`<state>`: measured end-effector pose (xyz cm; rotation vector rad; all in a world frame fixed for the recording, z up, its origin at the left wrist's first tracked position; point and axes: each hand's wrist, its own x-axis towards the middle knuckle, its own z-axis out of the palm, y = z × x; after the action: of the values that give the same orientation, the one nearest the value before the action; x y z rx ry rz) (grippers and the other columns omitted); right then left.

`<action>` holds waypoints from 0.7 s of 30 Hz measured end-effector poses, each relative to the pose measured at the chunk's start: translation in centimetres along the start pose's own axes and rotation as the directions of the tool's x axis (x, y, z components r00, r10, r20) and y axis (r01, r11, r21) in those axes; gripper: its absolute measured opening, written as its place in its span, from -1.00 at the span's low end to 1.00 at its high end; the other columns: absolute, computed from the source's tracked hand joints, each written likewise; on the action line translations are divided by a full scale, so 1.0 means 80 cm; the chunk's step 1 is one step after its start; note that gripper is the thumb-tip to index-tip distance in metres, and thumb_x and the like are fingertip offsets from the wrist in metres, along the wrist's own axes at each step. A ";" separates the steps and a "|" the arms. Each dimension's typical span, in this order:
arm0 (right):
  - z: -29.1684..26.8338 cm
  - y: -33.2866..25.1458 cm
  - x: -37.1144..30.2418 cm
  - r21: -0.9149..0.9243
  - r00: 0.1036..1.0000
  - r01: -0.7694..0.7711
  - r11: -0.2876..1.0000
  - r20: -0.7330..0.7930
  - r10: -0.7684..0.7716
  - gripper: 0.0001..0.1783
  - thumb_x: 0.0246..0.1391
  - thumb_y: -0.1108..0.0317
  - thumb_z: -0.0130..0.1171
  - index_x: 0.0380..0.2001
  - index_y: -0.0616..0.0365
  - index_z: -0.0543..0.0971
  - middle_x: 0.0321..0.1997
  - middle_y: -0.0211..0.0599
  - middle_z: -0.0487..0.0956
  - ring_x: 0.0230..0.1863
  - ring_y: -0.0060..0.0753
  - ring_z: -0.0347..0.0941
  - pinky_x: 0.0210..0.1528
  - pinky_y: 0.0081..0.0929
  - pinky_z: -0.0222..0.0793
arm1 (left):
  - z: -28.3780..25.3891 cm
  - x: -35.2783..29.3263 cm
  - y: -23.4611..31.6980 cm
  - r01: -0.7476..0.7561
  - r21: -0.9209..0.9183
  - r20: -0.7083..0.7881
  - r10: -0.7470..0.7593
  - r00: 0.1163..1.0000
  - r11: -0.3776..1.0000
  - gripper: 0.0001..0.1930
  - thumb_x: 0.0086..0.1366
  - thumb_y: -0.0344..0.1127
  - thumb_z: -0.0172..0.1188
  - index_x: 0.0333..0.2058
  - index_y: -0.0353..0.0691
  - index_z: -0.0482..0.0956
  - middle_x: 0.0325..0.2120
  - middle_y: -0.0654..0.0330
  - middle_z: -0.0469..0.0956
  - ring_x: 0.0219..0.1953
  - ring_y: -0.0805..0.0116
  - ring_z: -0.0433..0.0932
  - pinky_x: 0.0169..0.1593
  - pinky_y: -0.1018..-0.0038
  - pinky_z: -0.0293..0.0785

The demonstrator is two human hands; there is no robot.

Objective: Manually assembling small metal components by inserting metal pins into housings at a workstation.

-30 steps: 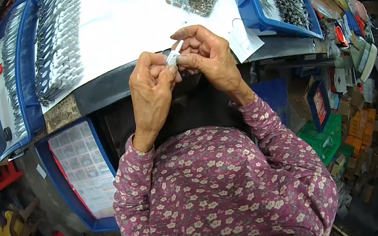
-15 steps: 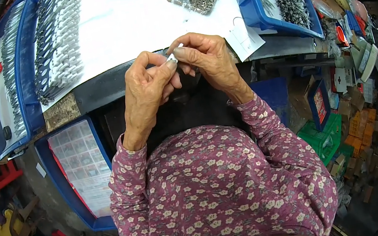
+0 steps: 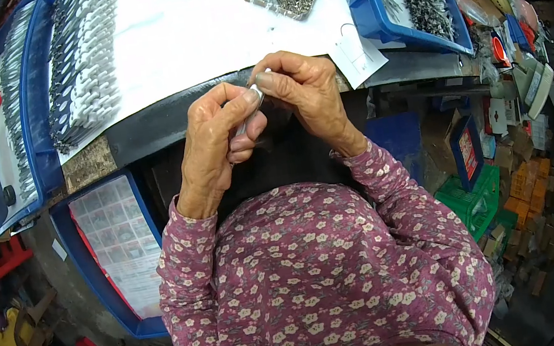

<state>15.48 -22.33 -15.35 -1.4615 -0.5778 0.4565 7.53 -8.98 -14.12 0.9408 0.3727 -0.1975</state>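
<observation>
Over the table's front edge, my two hands meet with their fingertips almost touching. My left hand [image 3: 216,135] is closed in a pinch on a small white part [image 3: 257,93], mostly hidden by the thumb and fingers. A greyish length shows below it between the curled fingers; I cannot tell whether it belongs to the same part. My right hand [image 3: 305,92] is closed too, thumb against forefinger, at the part's upper end. A tiny white bit shows above that thumb; the rest of what it grips is hidden.
Rows of white-handled pieces [image 3: 95,64] lie at the table's left, beside a blue tray [image 3: 44,161]. Small metal fasteners [image 3: 296,1] sit in a plastic-lined dish farther back. Another blue tray [image 3: 381,30] and a white tag [image 3: 358,63] are at right. A blue-framed bin [image 3: 147,326] stands below left.
My left hand has turned slightly, and its lower fingers have shifted, showing more of the greyish length. The right hand has moved slightly to the right and down, still pinching.
</observation>
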 end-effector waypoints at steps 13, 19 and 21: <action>-0.055 -0.020 0.041 -0.405 0.998 -0.039 0.914 -0.062 0.015 -0.81 0.00 0.36 0.04 -0.40 0.26 0.55 -0.64 -0.50 0.44 -0.65 -0.77 0.24 -0.62 -0.78 0.11 | -0.009 -0.009 -0.015 -0.054 0.059 -0.042 0.057 0.997 0.997 -0.83 0.22 -0.29 0.04 -0.44 -0.25 0.31 -0.73 0.29 0.32 -0.77 0.72 0.08 -0.74 0.76 -0.07; -0.106 0.041 0.100 -0.875 0.888 0.256 0.411 0.045 -0.458 -0.90 -0.09 0.45 0.06 -0.46 0.23 0.52 -0.53 -0.23 0.50 -0.60 -0.36 0.42 -0.51 -0.49 0.32 | -0.012 -0.011 -0.014 -0.103 0.154 -0.018 0.107 0.994 0.983 -0.82 0.23 -0.26 0.03 -0.42 -0.23 0.30 -0.72 0.31 0.34 -0.75 0.71 0.14 -0.71 0.76 0.00; -0.102 0.044 0.105 -0.900 0.903 0.248 0.358 0.081 -0.422 -0.91 -0.11 0.46 0.06 -0.48 0.22 0.51 -0.50 -0.23 0.50 -0.58 -0.30 0.44 -0.50 -0.48 0.34 | -0.016 -0.012 -0.015 -0.113 0.233 -0.021 0.121 0.992 0.966 -0.82 0.24 -0.26 0.03 -0.42 -0.23 0.30 -0.73 0.33 0.35 -0.75 0.71 0.15 -0.71 0.76 0.01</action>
<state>27.32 -23.34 -18.25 -2.3070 -1.0615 -0.4370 5.97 -8.63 -15.27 1.1947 0.3293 -0.1180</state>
